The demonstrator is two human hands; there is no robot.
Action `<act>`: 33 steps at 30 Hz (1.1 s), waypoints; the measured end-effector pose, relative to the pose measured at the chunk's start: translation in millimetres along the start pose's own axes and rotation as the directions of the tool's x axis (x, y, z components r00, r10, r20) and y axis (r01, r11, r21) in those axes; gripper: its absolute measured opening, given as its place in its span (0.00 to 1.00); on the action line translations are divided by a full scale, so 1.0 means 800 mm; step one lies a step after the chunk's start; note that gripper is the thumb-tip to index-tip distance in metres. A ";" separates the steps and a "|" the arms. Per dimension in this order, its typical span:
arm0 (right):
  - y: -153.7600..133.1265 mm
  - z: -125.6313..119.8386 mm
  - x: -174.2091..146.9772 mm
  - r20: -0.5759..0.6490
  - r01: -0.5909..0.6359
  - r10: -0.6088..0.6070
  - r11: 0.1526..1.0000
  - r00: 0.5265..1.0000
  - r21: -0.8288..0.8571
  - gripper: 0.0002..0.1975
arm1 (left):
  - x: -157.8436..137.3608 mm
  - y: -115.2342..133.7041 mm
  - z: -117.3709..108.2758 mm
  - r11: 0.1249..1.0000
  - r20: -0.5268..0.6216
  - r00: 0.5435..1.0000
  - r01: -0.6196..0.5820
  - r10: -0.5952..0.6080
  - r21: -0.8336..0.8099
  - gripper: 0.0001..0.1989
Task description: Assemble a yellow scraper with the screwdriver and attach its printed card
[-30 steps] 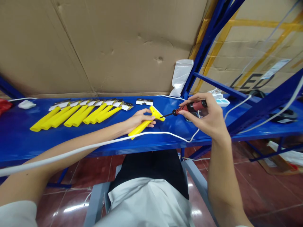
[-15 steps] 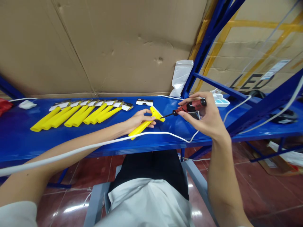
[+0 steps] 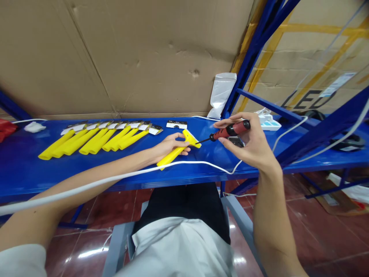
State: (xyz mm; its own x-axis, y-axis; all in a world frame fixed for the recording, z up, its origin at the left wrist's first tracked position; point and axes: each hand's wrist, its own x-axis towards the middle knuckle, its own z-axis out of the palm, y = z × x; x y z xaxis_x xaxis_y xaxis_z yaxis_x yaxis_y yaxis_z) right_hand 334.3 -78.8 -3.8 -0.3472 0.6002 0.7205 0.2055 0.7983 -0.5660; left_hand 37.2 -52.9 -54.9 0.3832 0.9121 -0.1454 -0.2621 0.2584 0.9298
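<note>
My left hand (image 3: 170, 147) is closed around a yellow scraper (image 3: 170, 157) with a wide T-shaped head. Between the thumb and fingers of my right hand (image 3: 253, 142) is a red and black screwdriver (image 3: 229, 131), lying nearly level. Its thin dark tip meets the right side of the scraper's head; the exact contact point is too small to make out. Left of my hands, several more yellow scrapers (image 3: 89, 144) lie in a slanted row with black and white labels at their far ends.
A black and white card (image 3: 176, 124) lies behind my left hand on the blue shelf (image 3: 129, 169). A white cable (image 3: 196, 162) crosses in front of the scraper. A white pouch (image 3: 221, 94) leans by the blue post (image 3: 248, 65). A white power strip (image 3: 270, 125) sits to the right.
The screwdriver's handle has turned a little in my right hand, and the fingers have shifted on it. My left hand and the scraper stay in place.
</note>
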 end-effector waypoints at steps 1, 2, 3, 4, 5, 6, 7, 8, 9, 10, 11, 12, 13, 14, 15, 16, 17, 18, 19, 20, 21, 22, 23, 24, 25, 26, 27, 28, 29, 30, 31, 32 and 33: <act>0.000 0.001 0.000 -0.011 0.002 -0.003 1.000 1.000 -0.007 0.26 | -0.001 0.001 0.001 1.000 -0.001 1.000 0.000 0.000 0.002 0.18; 0.000 0.001 0.000 -0.033 0.002 -0.003 0.999 0.999 -0.037 0.25 | -0.001 0.001 0.001 1.000 0.000 1.000 0.000 0.000 0.002 0.17; 0.001 0.002 0.000 -0.059 -0.004 -0.001 0.996 0.998 -0.086 0.26 | -0.002 0.002 0.002 1.000 0.004 1.000 0.002 -0.002 0.002 0.18; 0.001 0.003 0.000 -0.089 -0.007 -0.005 0.990 0.996 -0.138 0.27 | -0.003 0.002 0.002 1.000 0.009 1.000 0.006 -0.006 0.002 0.18; 0.002 0.004 0.001 -0.114 -0.003 -0.017 0.984 0.993 -0.178 0.28 | -0.003 0.002 0.002 1.000 0.015 1.000 0.009 -0.009 0.002 0.19; 0.003 0.005 0.001 -0.128 0.003 -0.028 0.981 0.991 -0.195 0.30 | -0.003 0.001 0.002 1.000 0.020 1.000 0.012 -0.012 0.001 0.20; 0.003 0.005 0.002 -0.125 0.011 -0.034 0.983 0.992 -0.184 0.30 | -0.003 0.001 0.002 1.000 0.020 1.000 0.013 -0.013 0.001 0.21; 0.002 0.006 0.002 -0.103 0.019 -0.034 0.989 0.994 -0.149 0.30 | -0.003 0.000 0.001 1.000 0.017 1.000 0.011 -0.011 -0.001 0.21; 0.001 0.006 0.002 -0.068 0.026 -0.033 0.995 0.997 -0.099 0.30 | -0.002 0.000 0.000 1.000 0.011 1.000 0.009 -0.009 -0.002 0.22; 0.000 0.006 0.002 -0.028 0.027 -0.029 0.998 0.999 -0.052 0.29 | -0.001 0.000 -0.001 1.000 0.005 1.000 0.006 -0.006 -0.003 0.22; 0.000 0.006 0.002 0.002 0.025 -0.025 0.999 1.000 -0.020 0.28 | 0.000 -0.001 -0.002 1.000 0.000 1.000 0.003 -0.003 -0.005 0.23; -0.001 0.005 0.002 0.013 0.025 -0.025 1.000 1.000 -0.010 0.27 | 0.001 -0.001 -0.002 1.000 0.000 1.000 0.001 -0.001 -0.006 0.23; 0.000 0.005 0.001 0.006 0.024 -0.024 0.999 1.000 -0.023 0.27 | 0.001 -0.001 -0.003 1.000 0.003 1.000 0.000 0.000 -0.007 0.23; 0.002 0.005 0.001 -0.015 0.020 -0.020 0.998 1.000 -0.053 0.26 | 0.001 -0.002 -0.003 1.000 0.006 1.000 -0.002 0.002 -0.007 0.23; 0.004 0.005 0.000 -0.045 0.014 -0.019 0.996 0.999 -0.092 0.27 | 0.001 -0.002 -0.003 1.000 0.009 1.000 -0.003 0.003 -0.009 0.23; 0.008 0.005 0.000 -0.080 0.008 -0.019 0.991 0.997 -0.134 0.28 | 0.001 -0.002 -0.003 1.000 0.010 1.000 -0.004 0.004 -0.011 0.23; 0.011 0.006 0.000 -0.112 0.003 -0.023 0.984 0.993 -0.178 0.29 | 0.001 -0.002 -0.003 1.000 0.008 1.000 -0.003 0.004 -0.012 0.24; 0.014 0.006 0.001 -0.139 -0.002 -0.028 0.977 0.990 -0.214 0.30 | 0.001 -0.002 -0.003 1.000 0.005 1.000 -0.002 0.002 -0.014 0.24; 0.016 0.007 0.001 -0.156 -0.005 -0.033 0.972 0.987 -0.235 0.31 | 0.000 -0.002 -0.003 1.000 0.002 1.000 0.002 -0.001 -0.016 0.23; 0.017 0.008 0.002 -0.157 -0.005 -0.033 0.971 0.987 -0.237 0.32 | 0.000 -0.002 -0.002 1.000 -0.001 1.000 0.006 -0.006 -0.017 0.23; 0.017 0.008 0.002 -0.141 0.000 -0.031 0.976 0.990 -0.216 0.31 | 0.000 -0.002 -0.002 1.000 -0.005 1.000 0.008 -0.009 -0.017 0.23; 0.015 0.009 0.002 -0.105 0.006 -0.025 0.984 0.994 -0.176 0.30 | 0.000 -0.002 -0.002 1.000 -0.008 1.000 0.010 -0.010 -0.017 0.23; 0.013 0.009 0.003 -0.064 0.014 -0.022 0.992 0.998 -0.123 0.29 | 0.001 -0.001 -0.002 1.000 -0.012 1.000 0.010 -0.010 -0.017 0.23; 0.011 0.009 0.003 -0.026 0.020 -0.022 0.997 0.999 -0.069 0.28 | 0.001 -0.001 -0.002 1.000 -0.014 1.000 0.010 -0.011 -0.015 0.23; 0.009 0.009 0.003 0.003 0.020 -0.020 0.999 1.000 -0.029 0.27 | 0.002 -0.001 -0.002 1.000 -0.018 1.000 0.010 -0.011 -0.012 0.23; 0.008 0.009 0.002 0.010 0.021 -0.021 1.000 1.000 -0.006 0.27 | 0.002 -0.001 -0.002 1.000 -0.020 1.000 0.012 -0.012 -0.008 0.23; 0.009 0.009 0.002 -0.001 0.020 -0.020 1.000 1.000 0.003 0.26 | 0.002 -0.001 -0.003 1.000 -0.022 1.000 0.015 -0.015 -0.005 0.23; 0.011 0.009 0.002 -0.024 0.020 -0.020 1.000 1.000 0.000 0.26 | 0.003 -0.001 -0.003 1.000 -0.024 1.000 0.017 -0.017 -0.004 0.23; 0.014 0.009 0.001 -0.052 0.020 -0.021 1.000 0.998 -0.013 0.26 | 0.003 -0.001 -0.003 1.000 -0.025 1.000 0.019 -0.019 -0.005 0.23; 0.018 0.009 0.001 -0.077 0.020 -0.023 0.999 0.997 -0.034 0.27 | 0.003 -0.001 -0.003 1.000 -0.024 1.000 0.020 -0.020 -0.007 0.23; 0.022 0.010 0.001 -0.100 0.021 -0.027 0.998 0.995 -0.062 0.28 | 0.002 -0.001 -0.004 1.000 -0.022 1.000 0.020 -0.020 -0.009 0.23; 0.026 0.010 0.001 -0.119 0.023 -0.034 0.995 0.992 -0.094 0.29 | 0.002 -0.001 -0.004 1.000 -0.019 1.000 0.019 -0.020 -0.010 0.23; 0.030 0.011 0.001 -0.132 0.028 -0.045 0.991 0.990 -0.128 0.30 | 0.002 -0.001 -0.004 1.000 -0.018 1.000 0.019 -0.019 -0.008 0.23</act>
State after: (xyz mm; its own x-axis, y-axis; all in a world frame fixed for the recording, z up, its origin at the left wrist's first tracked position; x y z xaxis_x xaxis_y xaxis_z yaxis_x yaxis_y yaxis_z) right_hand 331.1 -59.5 -19.9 -0.2320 0.5649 0.7918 0.3108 0.8144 -0.4900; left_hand 35.4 -50.7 -56.6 0.3721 0.9127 -0.1692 -0.2621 0.2781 0.9241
